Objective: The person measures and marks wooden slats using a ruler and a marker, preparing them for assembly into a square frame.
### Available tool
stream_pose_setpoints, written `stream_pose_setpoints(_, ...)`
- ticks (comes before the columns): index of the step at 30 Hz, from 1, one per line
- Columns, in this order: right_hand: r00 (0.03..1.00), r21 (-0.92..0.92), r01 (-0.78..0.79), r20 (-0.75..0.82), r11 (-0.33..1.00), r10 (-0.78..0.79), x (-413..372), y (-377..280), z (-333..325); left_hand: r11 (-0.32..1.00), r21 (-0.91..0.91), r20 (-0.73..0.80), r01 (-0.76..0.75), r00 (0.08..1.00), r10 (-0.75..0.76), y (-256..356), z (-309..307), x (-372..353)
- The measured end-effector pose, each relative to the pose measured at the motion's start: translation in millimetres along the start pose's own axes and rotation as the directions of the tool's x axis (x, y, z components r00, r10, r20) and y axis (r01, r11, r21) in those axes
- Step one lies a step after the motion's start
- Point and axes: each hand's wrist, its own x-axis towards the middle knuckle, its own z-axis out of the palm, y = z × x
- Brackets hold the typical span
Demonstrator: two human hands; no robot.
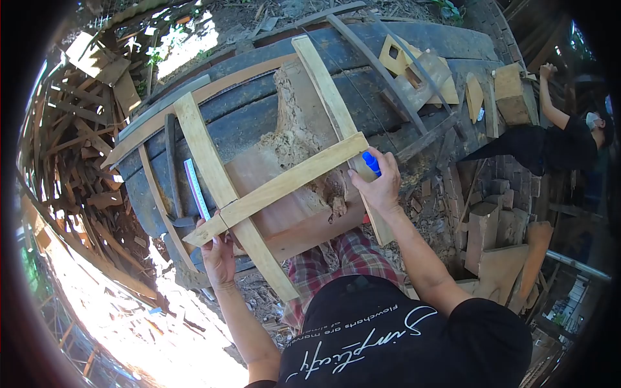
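A pale wooden strip (291, 173) lies slantwise across two longer wooden strips, the left one (208, 150) and the right one (326, 90). My left hand (220, 257) grips the crosspiece near its left end, thumb and fingers at its lower edge. A dark pencil-like line crosses the wood there. In my right hand (381, 183) is a blue marker (371, 163), held beside the crosspiece's right end. The fingers are closed round it, and part of the hand is against the right strip. A white ruler (196, 189) lies just above my left hand.
Beneath the strips is a dark plank workbench (233, 110) with a rough-edged wood slab (304, 110). Wood offcuts (414, 71) lie at the back right. Scrap wood (77, 123) is heaped on the left, blocks (485, 226) on the right. Another person (563, 139) is at the far right.
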Motion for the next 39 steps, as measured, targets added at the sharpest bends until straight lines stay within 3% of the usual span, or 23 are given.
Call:
stream_pose_setpoints(10, 0.997, -0.001, 0.030, 0.067, 1.000, -0.029, 3, 4, -7, 1.000, 0.028, 0.003, -0.001, 1.000, 0.001, -1, -8, 1)
stream_pose_setpoints(18, 0.994, 0.138, 0.086, 0.062, 0.987, -0.095, 7, 7, -12, 1.000, 0.012, -0.007, 0.010, 1.000, -0.010, 2, -1, 1)
stream_pose_setpoints(20, 0.997, 0.272, 0.058, 0.036, 0.961, -0.070, 12, 8, -14, 1.000, 0.022, -0.021, 0.002, 1.000, -0.001, 1, 0, 1)
stream_pose_setpoints(24, 0.999, 0.352, -0.018, 0.047, 0.936, 0.001, 20, -3, -12, 1.000, 0.031, -0.002, 0.004, 1.000, -0.004, 1, 0, 0)
stream_pose_setpoints(39, 0.995, 0.388, -0.093, 0.053, 0.917, 0.079, 25, 19, 7, 0.999, 0.038, 0.014, -0.015, 1.000, 0.015, 5, 5, 1)
